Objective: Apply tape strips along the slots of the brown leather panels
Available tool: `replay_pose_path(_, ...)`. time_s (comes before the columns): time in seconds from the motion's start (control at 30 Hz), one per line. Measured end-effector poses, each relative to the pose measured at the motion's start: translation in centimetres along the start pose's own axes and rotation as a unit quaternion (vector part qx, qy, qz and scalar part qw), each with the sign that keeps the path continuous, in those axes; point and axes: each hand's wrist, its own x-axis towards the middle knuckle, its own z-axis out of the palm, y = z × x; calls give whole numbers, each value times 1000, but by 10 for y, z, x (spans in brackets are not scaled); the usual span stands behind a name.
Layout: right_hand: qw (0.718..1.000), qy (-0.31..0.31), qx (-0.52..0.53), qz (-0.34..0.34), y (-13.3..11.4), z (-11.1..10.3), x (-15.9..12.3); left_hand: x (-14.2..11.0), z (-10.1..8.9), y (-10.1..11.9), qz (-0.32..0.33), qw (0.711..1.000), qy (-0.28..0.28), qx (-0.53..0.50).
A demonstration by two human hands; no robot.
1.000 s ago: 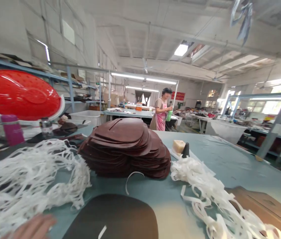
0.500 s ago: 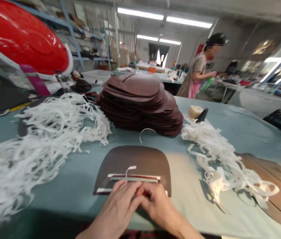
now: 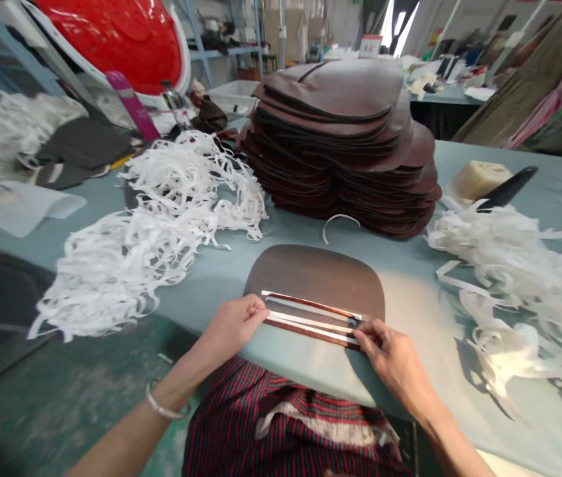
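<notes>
A dark brown leather panel (image 3: 315, 270) with a rounded far edge lies flat at the table's front. A long slit with reddish-brown and white edges crosses it near the bottom. My left hand (image 3: 237, 324) pinches the left end of a narrow white tape strip (image 3: 311, 321). At the other end, the fingertips of my right hand (image 3: 391, 351) are closed on the same strip. It is stretched straight between both hands, along the panel's near edge, below the slit. Whether it touches the leather, I cannot tell.
A tall stack of brown leather panels (image 3: 340, 146) stands behind. Tangled white strips (image 3: 162, 205) heap up on the left, and more white strips (image 3: 500, 265) on the right. A cream block (image 3: 480, 180) and a black cone-shaped object (image 3: 509, 188) sit beyond. A person's apron (image 3: 519, 86) shows far right.
My view has tipped down toward the panel. Both hands, together over the panel half a second ago, have spread apart sideways with the white strip drawn out between them. The co-worker appears nearer the right edge.
</notes>
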Motion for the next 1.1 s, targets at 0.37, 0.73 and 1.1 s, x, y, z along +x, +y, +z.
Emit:
replay_pose_path(0.37,999,16,-18,43,0,-4,6,19,-2,-12,-42,999,30,9)
replay_pose_path(0.73,998,6,-16,64,7,1,9,25,-3,-13,-84,996,33,26)
replay_pose_path(1.1,998,17,7,59,1,-1,12,26,5,-16,-80,994,39,63)
